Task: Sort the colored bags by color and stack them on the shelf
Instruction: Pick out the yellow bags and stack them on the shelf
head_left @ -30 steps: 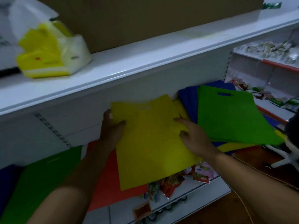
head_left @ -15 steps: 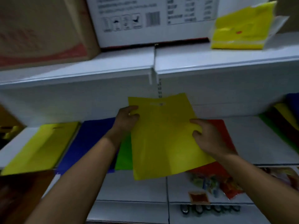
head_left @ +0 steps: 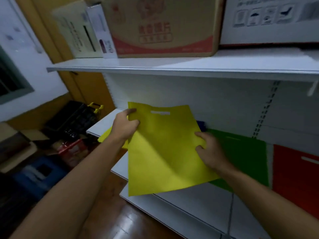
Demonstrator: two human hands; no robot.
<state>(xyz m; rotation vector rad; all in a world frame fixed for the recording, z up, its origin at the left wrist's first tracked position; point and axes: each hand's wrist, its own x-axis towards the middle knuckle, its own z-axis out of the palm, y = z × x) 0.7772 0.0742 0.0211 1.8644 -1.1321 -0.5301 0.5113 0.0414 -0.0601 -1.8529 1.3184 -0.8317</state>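
I hold a flat yellow bag (head_left: 160,152) with a cut-out handle, over the left end of the white shelf (head_left: 101,123). My left hand (head_left: 125,125) grips its upper left edge. My right hand (head_left: 209,150) grips its right edge. Under my left wrist a corner of another yellow bag (head_left: 105,137) lies on the shelf. A sliver of a blue bag (head_left: 201,125) shows behind the held bag. To the right lie a green bag (head_left: 245,156) and a red bag (head_left: 296,176), flat on the same shelf.
The upper shelf (head_left: 172,66) carries a brown and red cardboard box (head_left: 162,26), white boxes (head_left: 86,31) and a printed white carton (head_left: 269,19). Left of the shelving, black crates (head_left: 74,118) and a blue bin (head_left: 39,171) stand on the wooden floor (head_left: 120,221).
My view has swung left along the shelf. Both hands have carried the yellow bag leftward, past the red, green and blue bags, to above the yellow one at the shelf's left end.
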